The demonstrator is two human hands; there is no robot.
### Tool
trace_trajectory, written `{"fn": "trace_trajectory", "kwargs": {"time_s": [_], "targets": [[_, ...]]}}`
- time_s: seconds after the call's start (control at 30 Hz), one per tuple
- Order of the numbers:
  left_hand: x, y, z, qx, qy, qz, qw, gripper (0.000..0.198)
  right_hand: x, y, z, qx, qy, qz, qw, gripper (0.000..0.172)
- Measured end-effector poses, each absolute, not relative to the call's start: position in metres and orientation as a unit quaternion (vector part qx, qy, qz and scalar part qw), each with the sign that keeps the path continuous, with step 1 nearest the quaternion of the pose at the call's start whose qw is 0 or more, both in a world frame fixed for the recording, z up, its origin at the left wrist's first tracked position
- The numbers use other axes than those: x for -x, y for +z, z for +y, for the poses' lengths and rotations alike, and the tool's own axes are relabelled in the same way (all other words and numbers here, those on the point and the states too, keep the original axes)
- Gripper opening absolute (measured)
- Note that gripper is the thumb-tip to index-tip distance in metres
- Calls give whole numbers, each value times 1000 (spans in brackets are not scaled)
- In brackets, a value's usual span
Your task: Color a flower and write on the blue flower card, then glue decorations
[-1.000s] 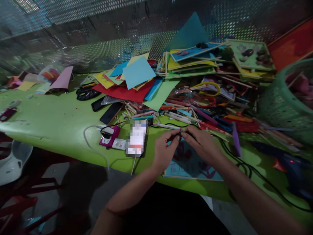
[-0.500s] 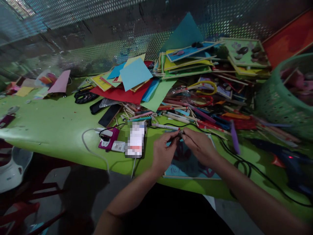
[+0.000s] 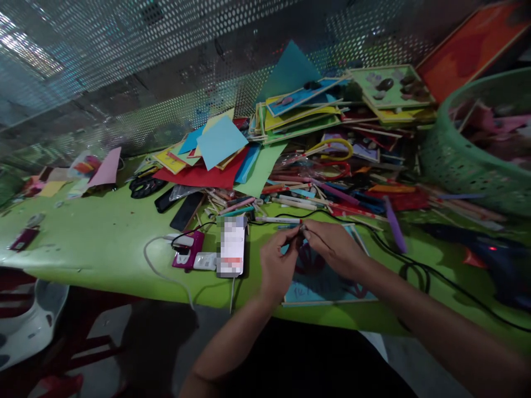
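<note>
Just below centre of the frame: small dark piece (image 3: pixel 302 227), too small to identify, pinched from both sides. Held on one side by the left hand (image 3: pixel 277 264), thumb and forefinger closed on it, other fingers loosely curled; held on the other by the right hand (image 3: pixel 332 249), fingertips likewise closed on it, knuckles up. Hovers over the upper edge of a blue board (image 3: pixel 321 284) with reddish-purple shapes and a pale stick border, lying flat at the near edge of the green table (image 3: pixel 95 221).

Looks like a fiddling or shaping step, done in the air between the fingertips, not yet set down on the board. Calls next for a steady pinch from both sides and small, fine finger work. Cannot tell whether any glue is on it.

Just beyond the fingertips: white marker (image 3: pixel 279 219), lying crosswise. Left of the hands: phone (image 3: pixel 232 246), flat, beside a magenta gadget (image 3: pixel 188 243). Right of the board: black cable (image 3: pixel 415 273), looping toward a dark glue gun (image 3: pixel 498 257) with a red light, near the right edge. Farther up: heap of sticks and pens (image 3: pixel 315 190), coloured paper (image 3: pixel 219 143), framed boards (image 3: pixel 307 110); green basket (image 3: pixel 468 160) at upper right.
</note>
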State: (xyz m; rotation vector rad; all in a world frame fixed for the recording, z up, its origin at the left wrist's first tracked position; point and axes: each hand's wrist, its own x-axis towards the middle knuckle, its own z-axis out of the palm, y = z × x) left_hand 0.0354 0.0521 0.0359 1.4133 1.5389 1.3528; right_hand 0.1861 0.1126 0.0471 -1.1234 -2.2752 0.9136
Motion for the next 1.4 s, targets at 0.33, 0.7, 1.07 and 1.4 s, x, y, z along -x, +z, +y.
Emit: {"fn": "trace_trajectory", "kwargs": {"time_s": [0.33,0.7,1.07,1.4], "targets": [[-35,28,52,-500,519,593,359,19,-187,50,111,395,371,-805,241,30],[-36,32,53,-472,526,584,399,19,-189,44,112,385,376,-811,228,22],[-34,30,53,-472,534,568,411,22,-186,48,114,414,313,-835,181,23],[-31,27,57,-409,550,553,474,26,-189,47,115,396,331,-828,218,25]]}}
